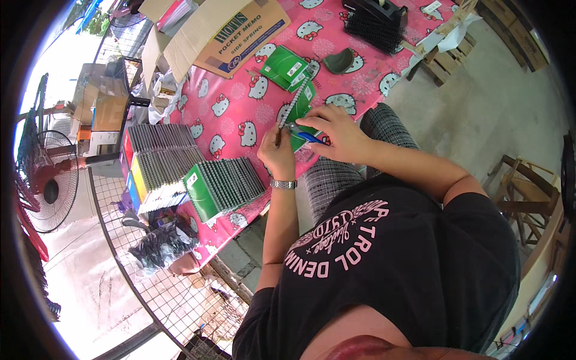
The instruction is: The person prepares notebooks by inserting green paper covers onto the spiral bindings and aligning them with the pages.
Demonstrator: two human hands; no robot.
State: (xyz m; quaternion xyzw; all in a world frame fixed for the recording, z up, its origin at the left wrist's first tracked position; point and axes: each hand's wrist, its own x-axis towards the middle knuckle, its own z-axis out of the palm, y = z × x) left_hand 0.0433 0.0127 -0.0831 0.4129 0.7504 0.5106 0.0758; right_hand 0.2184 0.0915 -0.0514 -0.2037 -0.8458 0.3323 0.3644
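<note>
My left hand (278,155) grips a green spiral notebook (308,95) by the near end of its coil, tilted over the table's edge. In my right hand (343,137) is a pair of pliers (311,138) with blue handles. Their jaws are at the coil's near end, close to my left fingertips; the exact contact is too small to tell. Just beyond the notebook, more green notebooks (282,65) lie on the pink patterned tablecloth (231,90). A dark green, bowl-like piece (339,61) sits to their right.
Stacked green spiral notebooks (225,186) stand at the left, beside taller stacks of coil-bound notebooks (165,153). An open cardboard box (240,36) is at the back. Black plastic coils (375,27) lie at the far right. Beyond the table's left edge are wire mesh (141,270) and a fan (51,191).
</note>
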